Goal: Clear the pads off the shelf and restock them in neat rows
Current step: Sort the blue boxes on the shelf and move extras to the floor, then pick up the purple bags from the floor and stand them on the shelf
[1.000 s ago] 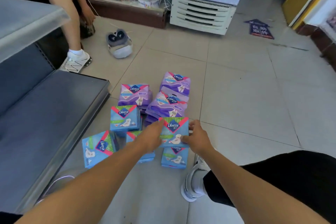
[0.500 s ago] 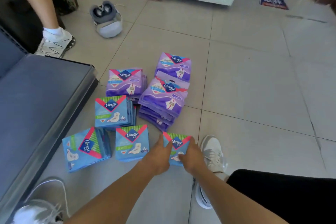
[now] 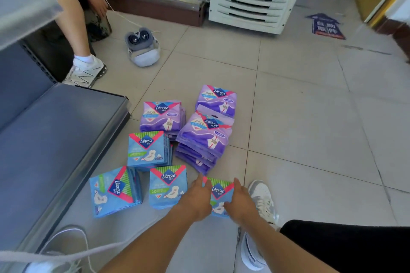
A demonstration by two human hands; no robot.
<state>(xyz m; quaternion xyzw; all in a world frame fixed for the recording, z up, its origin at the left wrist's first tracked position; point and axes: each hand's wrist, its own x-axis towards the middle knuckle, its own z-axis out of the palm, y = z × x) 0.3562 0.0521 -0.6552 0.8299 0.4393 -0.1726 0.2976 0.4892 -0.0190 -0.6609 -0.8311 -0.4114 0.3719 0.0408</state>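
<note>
Shelf (image 3: 55,144): bare grey metal on my left, nothing on it, so I judge the clearing done and restocking still ahead.
Floor (image 3: 310,117): pale tiles, holding every stack just beside the shelf edge.
Purple stacks (image 3: 205,137): three heaps at the far side, the nearest one slumped and fanned, the others at (image 3: 163,116) and (image 3: 216,99).
Blue stacks (image 3: 147,149): one upright pile, one tilted at (image 3: 114,190), one flat at (image 3: 167,185), all close together.
Blue pack (image 3: 219,190): a second ago I held it raised over the pile; now it lies low on the near-right pile, beside my shoe.
Left hand (image 3: 196,199): fingers spread, resting on the pack's left edge.
Right hand (image 3: 240,203): open, flat against the right edge; neither hand looks closed around it.
Change: pack brought down and squared between both palms.
Meaning: sorting by colour looks nearly finished, so I'd expect to start moving stacks back onto the shelf in rows.
</note>
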